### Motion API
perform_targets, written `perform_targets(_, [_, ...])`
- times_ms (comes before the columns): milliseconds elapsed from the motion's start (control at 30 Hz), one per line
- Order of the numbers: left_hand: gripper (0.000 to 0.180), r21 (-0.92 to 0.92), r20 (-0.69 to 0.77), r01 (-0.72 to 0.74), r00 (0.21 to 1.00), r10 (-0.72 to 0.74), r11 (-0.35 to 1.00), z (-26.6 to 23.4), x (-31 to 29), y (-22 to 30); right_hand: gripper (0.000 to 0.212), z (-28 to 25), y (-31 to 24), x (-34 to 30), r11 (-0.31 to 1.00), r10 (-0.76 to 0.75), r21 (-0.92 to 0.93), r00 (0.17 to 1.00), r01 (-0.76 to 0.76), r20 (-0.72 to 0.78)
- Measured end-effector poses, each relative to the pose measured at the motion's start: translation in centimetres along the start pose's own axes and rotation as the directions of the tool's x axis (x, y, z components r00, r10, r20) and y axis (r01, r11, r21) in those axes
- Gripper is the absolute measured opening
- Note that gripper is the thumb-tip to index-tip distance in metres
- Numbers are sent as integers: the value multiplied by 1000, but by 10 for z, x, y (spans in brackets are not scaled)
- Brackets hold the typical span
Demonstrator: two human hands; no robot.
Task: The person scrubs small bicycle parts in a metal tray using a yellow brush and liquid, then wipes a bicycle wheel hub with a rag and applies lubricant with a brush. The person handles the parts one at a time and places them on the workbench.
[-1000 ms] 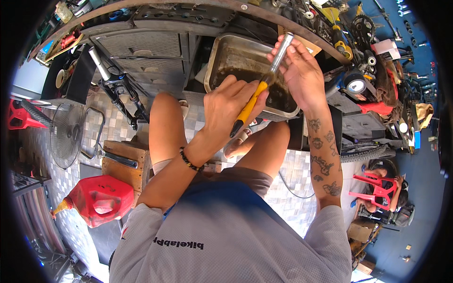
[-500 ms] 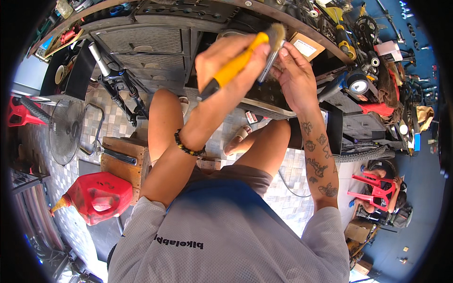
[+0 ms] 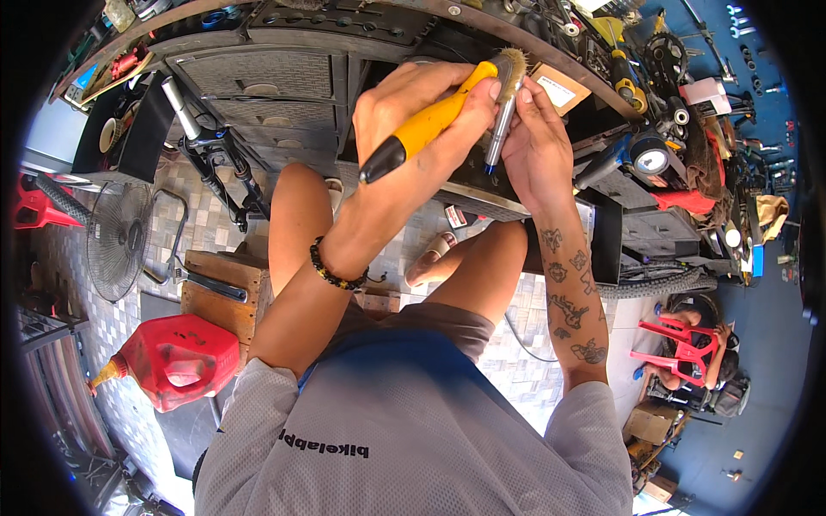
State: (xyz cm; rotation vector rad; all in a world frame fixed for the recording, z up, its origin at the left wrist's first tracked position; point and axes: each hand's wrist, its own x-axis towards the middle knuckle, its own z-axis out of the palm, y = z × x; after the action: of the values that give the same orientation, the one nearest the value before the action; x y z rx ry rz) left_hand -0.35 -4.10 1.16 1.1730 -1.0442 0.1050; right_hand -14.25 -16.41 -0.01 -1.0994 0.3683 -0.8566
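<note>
In my left hand (image 3: 434, 163) is a brush (image 3: 428, 123) with a thick yellow handle and a black butt end. Its tan bristles touch the upper end of a slim silver metal rod (image 3: 499, 138) with a blue lower tip. My right hand (image 3: 540, 150) pinches that rod near the top, so it hangs tilted between both hands. A brown box (image 3: 564, 89) with a white label lies just behind my right fingers.
A workbench edge (image 3: 533, 43) runs ahead, above black drawers (image 3: 258, 77). A bicycle suspension fork (image 3: 211, 146) leans at left. Tools and a black lamp (image 3: 651, 161) crowd the right. A red jug (image 3: 185, 353) and a fan (image 3: 120, 241) stand left; another person (image 3: 723, 344) is far right.
The brush has slowed from a blur and its bristles sit slightly further right on the rod. The rod stands a little more upright, and my right forearm has shifted slightly left.
</note>
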Motion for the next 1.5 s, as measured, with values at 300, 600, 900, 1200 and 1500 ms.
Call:
perform_targets(300, [15, 99, 173, -19, 985, 2, 995, -15, -46, 0, 37, -8, -5, 8, 995, -88, -35, 996, 89, 21])
perform_targets(600, [19, 28, 195, 57, 979, -61, 998, -18, -54, -3, 37, -9, -17, 17, 988, -124, 106, 986, 112, 115])
perform_targets(900, [23, 86, 269, -37, 963, 13, 996, -29, -47, -5, 38, -11, -17, 21, 994, -80, 86, 992, 72, 97])
perform_targets(1200, [28, -4, 298, 185, 938, -176, 983, -39, -34, -16, 43, -11, -13, 21, 989, 142, -45, 989, -140, 43])
perform_targets(1500, [24, -69, 380, 588, 762, -524, 806, -52, -32, 3, 42, -9, 5, 32, 952, 297, -64, 953, -300, -58])
